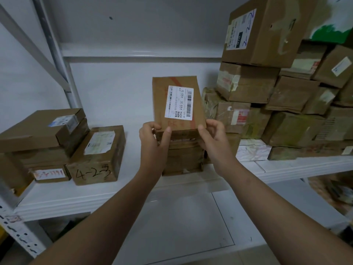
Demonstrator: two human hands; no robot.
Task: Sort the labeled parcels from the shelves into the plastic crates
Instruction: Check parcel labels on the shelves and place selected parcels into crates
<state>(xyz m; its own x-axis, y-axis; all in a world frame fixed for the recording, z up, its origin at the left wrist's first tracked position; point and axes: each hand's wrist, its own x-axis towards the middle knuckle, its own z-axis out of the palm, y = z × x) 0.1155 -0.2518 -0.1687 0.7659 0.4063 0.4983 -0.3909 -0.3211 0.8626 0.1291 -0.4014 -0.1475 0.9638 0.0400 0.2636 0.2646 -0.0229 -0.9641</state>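
Note:
A brown cardboard parcel (178,84) with a white barcode label stands in the middle of the white shelf (133,190), on top of another brown box (182,157). My left hand (153,139) grips its lower left corner, thumb on the front. My right hand (214,137) grips its lower right corner with curled fingers. Both forearms reach up from the bottom of the view. No plastic crate is in view.
On the left of the shelf lie stacked boxes (38,131), one marked "4-23" (95,155). A tall, crowded pile of cardboard boxes (277,92) fills the right side. A grey shelf upright (55,54) rises at left. A lower shelf (191,226) lies beneath.

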